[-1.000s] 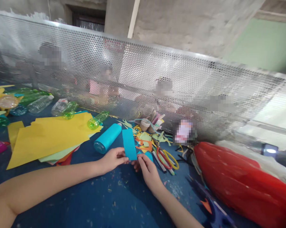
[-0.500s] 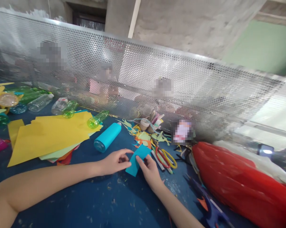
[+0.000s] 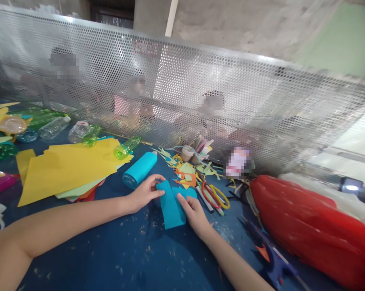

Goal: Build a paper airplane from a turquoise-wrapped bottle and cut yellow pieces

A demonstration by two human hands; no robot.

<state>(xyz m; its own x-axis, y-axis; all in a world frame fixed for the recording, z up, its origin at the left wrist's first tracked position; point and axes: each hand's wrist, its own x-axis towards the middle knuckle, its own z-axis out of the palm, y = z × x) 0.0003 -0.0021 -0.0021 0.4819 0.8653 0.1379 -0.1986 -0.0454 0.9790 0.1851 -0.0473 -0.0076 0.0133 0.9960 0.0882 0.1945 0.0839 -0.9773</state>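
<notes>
A bright blue piece of paper (image 3: 173, 212) is held over the dark blue table, showing as two overlapping parts that open apart at the top. My left hand (image 3: 146, 195) pinches its upper left edge between thumb and fingers. On the right side, my right hand (image 3: 197, 214) grips the paper, with the thumb lying on its face. Just beyond my left hand lies a plastic bottle (image 3: 141, 169) wrapped in blue paper. Scissors with red and yellow handles (image 3: 220, 197) rest to the right of the paper.
Yellow sheets (image 3: 69, 167) lie stacked at the left, a green bottle (image 3: 126, 147) on them. Paper scraps (image 3: 185, 171) are strewn ahead. A red plastic bag (image 3: 309, 226) and a blue-purple tool (image 3: 275, 262) lie right. A perforated metal screen (image 3: 176, 89) stands behind, people beyond it.
The blue paper, earlier a single narrow strip shape, now spreads into two overlapping parts. My left fingers have moved up and now pinch its left edge. The view has shifted slightly.
</notes>
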